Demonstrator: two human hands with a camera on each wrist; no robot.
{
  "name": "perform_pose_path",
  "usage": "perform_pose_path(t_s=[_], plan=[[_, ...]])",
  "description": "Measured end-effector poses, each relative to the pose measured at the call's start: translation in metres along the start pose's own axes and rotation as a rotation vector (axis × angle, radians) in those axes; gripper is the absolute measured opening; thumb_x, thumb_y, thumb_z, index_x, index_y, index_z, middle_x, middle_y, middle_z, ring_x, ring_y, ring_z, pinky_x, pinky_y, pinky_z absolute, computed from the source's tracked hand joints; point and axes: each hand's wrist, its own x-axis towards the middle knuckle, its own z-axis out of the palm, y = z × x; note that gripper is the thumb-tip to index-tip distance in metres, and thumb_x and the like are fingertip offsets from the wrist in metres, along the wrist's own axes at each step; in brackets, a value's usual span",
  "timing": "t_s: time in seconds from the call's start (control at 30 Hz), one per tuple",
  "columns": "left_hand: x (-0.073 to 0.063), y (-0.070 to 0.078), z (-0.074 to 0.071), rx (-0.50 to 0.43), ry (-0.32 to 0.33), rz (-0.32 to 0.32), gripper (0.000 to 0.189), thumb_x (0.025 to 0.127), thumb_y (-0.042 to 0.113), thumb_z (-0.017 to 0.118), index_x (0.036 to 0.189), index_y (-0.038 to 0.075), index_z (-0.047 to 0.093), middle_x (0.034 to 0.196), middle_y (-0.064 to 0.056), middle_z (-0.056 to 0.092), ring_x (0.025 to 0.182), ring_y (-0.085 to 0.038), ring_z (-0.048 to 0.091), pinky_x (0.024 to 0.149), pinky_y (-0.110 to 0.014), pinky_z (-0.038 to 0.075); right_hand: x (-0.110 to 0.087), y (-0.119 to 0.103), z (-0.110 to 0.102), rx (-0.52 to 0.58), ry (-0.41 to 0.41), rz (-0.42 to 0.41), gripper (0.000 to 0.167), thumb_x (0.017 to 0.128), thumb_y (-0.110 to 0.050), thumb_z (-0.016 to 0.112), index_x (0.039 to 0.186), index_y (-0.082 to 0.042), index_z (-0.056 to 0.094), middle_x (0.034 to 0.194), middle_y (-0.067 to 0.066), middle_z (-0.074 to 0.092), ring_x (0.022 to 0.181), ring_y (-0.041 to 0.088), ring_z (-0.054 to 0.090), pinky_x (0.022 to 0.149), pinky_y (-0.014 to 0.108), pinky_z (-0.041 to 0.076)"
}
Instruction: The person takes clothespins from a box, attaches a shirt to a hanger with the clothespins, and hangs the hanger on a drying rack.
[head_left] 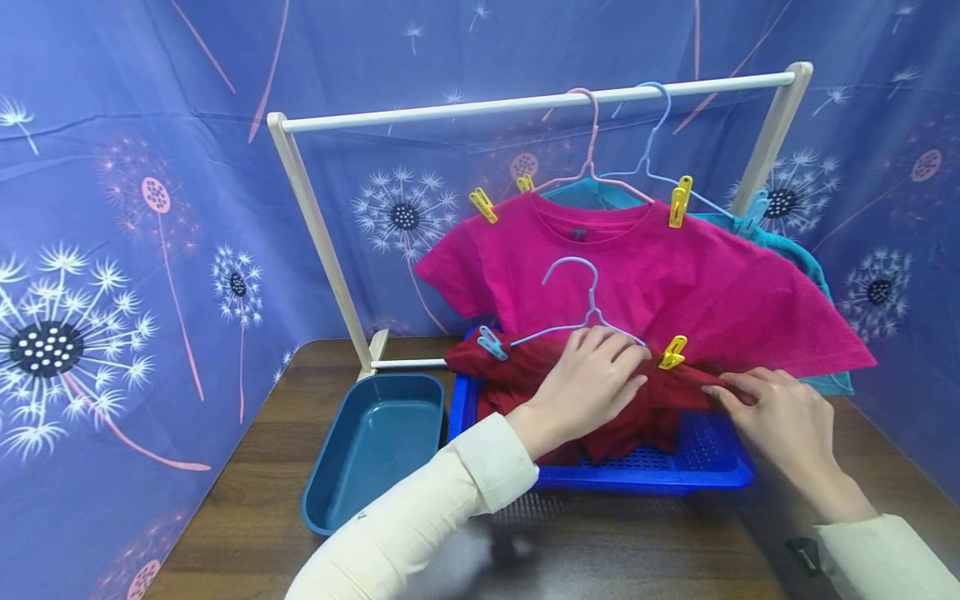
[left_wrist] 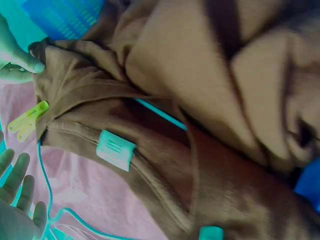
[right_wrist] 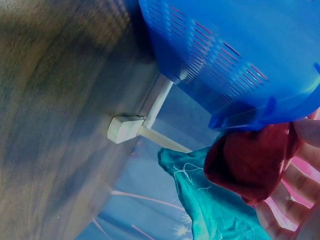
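A dark red shirt (head_left: 495,375) lies bunched over a blue basket (head_left: 645,479), with a light blue hanger (head_left: 592,292) in its neck. A light blue clothespin (head_left: 492,342) and a yellow clothespin (head_left: 672,352) sit at its two shoulders. My left hand (head_left: 588,379) hovers at the hanger between the clothespins; in the left wrist view its fingers (left_wrist: 17,177) are loosely extended, gripping nothing. At the shirt's right sleeve (right_wrist: 255,160), my right hand (head_left: 783,412) pinches the cloth between thumb and fingers. The left wrist view shows a white label (left_wrist: 115,150) at the collar.
Behind, a white rack (head_left: 442,110) carries a pink shirt (head_left: 517,258) on a pink hanger with yellow clothespins, and a teal shirt (head_left: 795,250) on a blue hanger. A dark teal tray (head_left: 318,492) stands left of the basket on the wooden table (head_left: 240,508).
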Motion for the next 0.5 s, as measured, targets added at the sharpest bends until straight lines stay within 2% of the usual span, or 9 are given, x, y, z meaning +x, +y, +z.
perform_pose_path(t_s=[0.23,0.5], plan=[[-0.022,-0.021,-0.005,-0.064,0.039,-0.044,0.023,0.089,0.032,0.052,0.107,0.02,0.06,0.104,0.006,0.061,0.106,-0.013,0.05,0.092,-0.031,0.037,0.0,0.001,0.001,-0.003,0.011,-0.004,0.028,0.062,-0.022,0.078,0.086,-0.009,0.072,0.077,0.012,0.068,0.068,0.032,0.06,0.045,0.043,0.037],[-0.043,-0.05,-0.014,-0.131,0.073,-0.148,0.024,0.087,0.029,0.056,0.107,0.016,0.059,0.106,0.002,0.059,0.106,-0.017,0.049,0.089,-0.034,0.038,0.0,0.0,0.002,-0.01,0.037,-0.03,0.025,0.062,-0.021,0.077,0.083,-0.008,0.072,0.075,0.01,0.067,0.065,0.031,0.06,0.047,0.043,0.037]])
